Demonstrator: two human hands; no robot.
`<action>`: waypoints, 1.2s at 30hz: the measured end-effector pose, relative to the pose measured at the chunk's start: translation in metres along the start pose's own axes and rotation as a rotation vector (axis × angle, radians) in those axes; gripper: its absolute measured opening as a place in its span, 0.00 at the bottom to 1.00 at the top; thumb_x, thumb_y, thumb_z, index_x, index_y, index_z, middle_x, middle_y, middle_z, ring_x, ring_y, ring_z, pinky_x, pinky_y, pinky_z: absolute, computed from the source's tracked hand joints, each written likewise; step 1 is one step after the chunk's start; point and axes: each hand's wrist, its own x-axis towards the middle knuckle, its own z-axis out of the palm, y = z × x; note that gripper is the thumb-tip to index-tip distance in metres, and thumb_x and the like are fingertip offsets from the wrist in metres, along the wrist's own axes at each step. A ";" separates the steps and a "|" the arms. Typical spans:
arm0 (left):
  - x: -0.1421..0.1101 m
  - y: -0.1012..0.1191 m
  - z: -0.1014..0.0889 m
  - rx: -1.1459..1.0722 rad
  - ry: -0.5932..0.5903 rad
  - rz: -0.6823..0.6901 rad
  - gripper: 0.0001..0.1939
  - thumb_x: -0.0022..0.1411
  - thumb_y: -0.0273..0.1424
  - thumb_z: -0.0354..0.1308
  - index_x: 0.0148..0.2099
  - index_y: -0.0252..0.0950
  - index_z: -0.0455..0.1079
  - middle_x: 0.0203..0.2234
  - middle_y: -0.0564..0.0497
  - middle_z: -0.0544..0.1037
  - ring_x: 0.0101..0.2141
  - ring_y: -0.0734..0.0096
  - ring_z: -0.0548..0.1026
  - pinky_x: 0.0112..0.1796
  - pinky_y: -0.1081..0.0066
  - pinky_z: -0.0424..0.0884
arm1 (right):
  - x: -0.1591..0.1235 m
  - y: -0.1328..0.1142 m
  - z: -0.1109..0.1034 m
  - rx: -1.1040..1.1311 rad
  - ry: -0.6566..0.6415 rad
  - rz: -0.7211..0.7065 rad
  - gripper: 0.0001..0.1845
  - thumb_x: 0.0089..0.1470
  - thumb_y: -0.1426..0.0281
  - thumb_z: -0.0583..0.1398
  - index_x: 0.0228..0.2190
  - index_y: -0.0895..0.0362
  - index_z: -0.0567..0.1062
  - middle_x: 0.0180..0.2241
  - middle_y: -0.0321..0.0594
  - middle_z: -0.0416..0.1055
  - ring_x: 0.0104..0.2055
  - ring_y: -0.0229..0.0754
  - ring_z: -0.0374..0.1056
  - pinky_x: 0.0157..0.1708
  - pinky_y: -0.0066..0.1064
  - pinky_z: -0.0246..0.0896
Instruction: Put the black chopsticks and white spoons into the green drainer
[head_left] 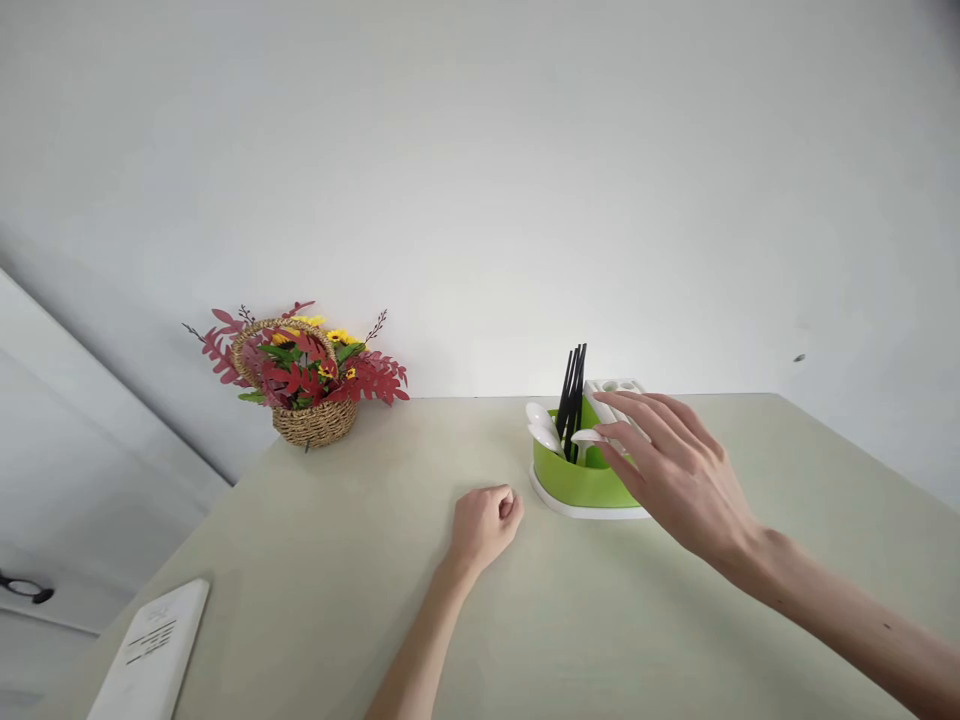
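A green utensil holder point(581, 488) on a white base stands towards the back of the table, right of centre. Black chopsticks point(573, 395) lean upright in it, with two white spoons point(544, 430) beside them at its left. My right hand point(675, 465) reaches over the holder from the right. Its thumb and fingertips close on the edge of another white spoon point(586, 437), whose lower part sits inside the holder. My left hand point(486, 525) rests on the table as a loose fist, left of the holder and apart from it, with nothing visible in it.
A woven basket point(315, 424) of red leaves and yellow flowers stands at the back left. A white slotted box point(154, 650) lies at the near left edge. White compartments point(613, 386) rise behind the holder, partly covered by my right hand. The wall bounds the table's back.
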 end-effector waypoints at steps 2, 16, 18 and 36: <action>0.000 0.000 0.000 -0.002 -0.001 0.000 0.21 0.68 0.39 0.50 0.25 0.39 0.47 0.17 0.58 0.57 0.20 0.75 0.53 0.27 0.69 0.49 | -0.002 -0.003 0.004 0.009 -0.021 -0.014 0.06 0.66 0.78 0.60 0.40 0.56 0.77 0.57 0.50 0.77 0.59 0.54 0.73 0.63 0.52 0.63; 0.001 -0.001 0.001 -0.009 -0.001 0.002 0.21 0.68 0.39 0.50 0.25 0.38 0.48 0.17 0.58 0.57 0.20 0.75 0.52 0.27 0.70 0.48 | -0.006 -0.018 0.016 0.073 -0.071 0.008 0.04 0.65 0.74 0.61 0.36 0.55 0.75 0.59 0.52 0.73 0.68 0.59 0.63 0.67 0.59 0.58; 0.001 0.000 0.001 -0.008 -0.001 0.002 0.21 0.68 0.39 0.50 0.25 0.38 0.48 0.17 0.58 0.57 0.20 0.75 0.52 0.28 0.69 0.48 | -0.007 -0.018 0.017 0.078 -0.080 0.008 0.03 0.65 0.73 0.62 0.36 0.56 0.75 0.57 0.53 0.74 0.67 0.59 0.64 0.68 0.58 0.57; 0.001 0.001 0.000 0.000 -0.004 0.014 0.22 0.68 0.39 0.50 0.25 0.38 0.47 0.17 0.59 0.55 0.20 0.75 0.52 0.28 0.70 0.48 | -0.026 -0.008 0.019 -0.010 -0.225 0.106 0.41 0.71 0.61 0.53 0.74 0.65 0.43 0.70 0.63 0.58 0.72 0.66 0.54 0.68 0.58 0.58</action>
